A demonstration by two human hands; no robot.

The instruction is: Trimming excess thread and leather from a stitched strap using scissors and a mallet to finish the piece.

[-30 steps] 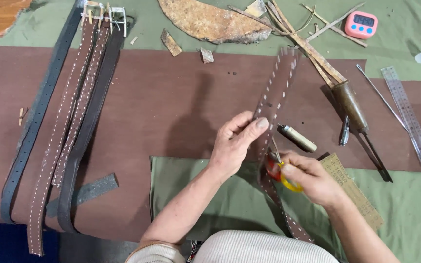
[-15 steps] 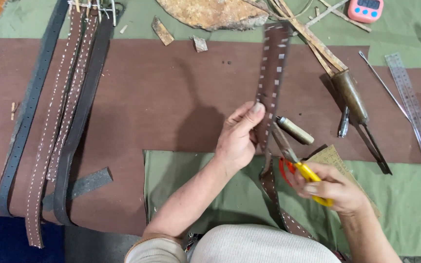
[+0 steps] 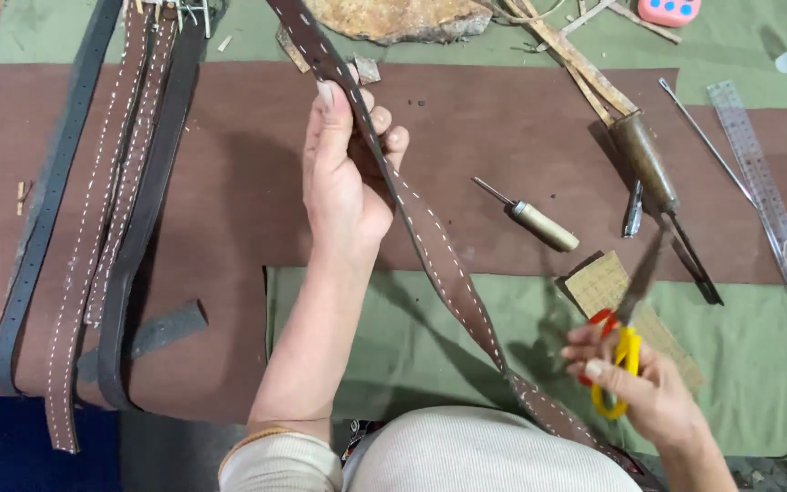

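My left hand [image 3: 343,173] is raised over the brown leather sheet [image 3: 229,182] and grips a long brown leather strap [image 3: 430,246] with white stitching along both edges. The strap runs diagonally from the top of the view down to my lap. My right hand [image 3: 639,387] is low at the right, over the green cloth [image 3: 758,364]. It holds small scissors [image 3: 626,323] with red and yellow handles, blades pointing up and away. The scissors are apart from the strap.
Several stitched and dark straps [image 3: 102,210] lie at the left. An awl with a pale wooden handle [image 3: 539,223], a dark-handled tool [image 3: 649,169], a metal ruler [image 3: 767,191], a woven pad [image 3: 612,292], a pink device [image 3: 669,11] and a rough hide piece [image 3: 384,18] lie around.
My left hand has lifted the strap off the table and swung it up to the left. My right hand has drawn the scissors away to the right.
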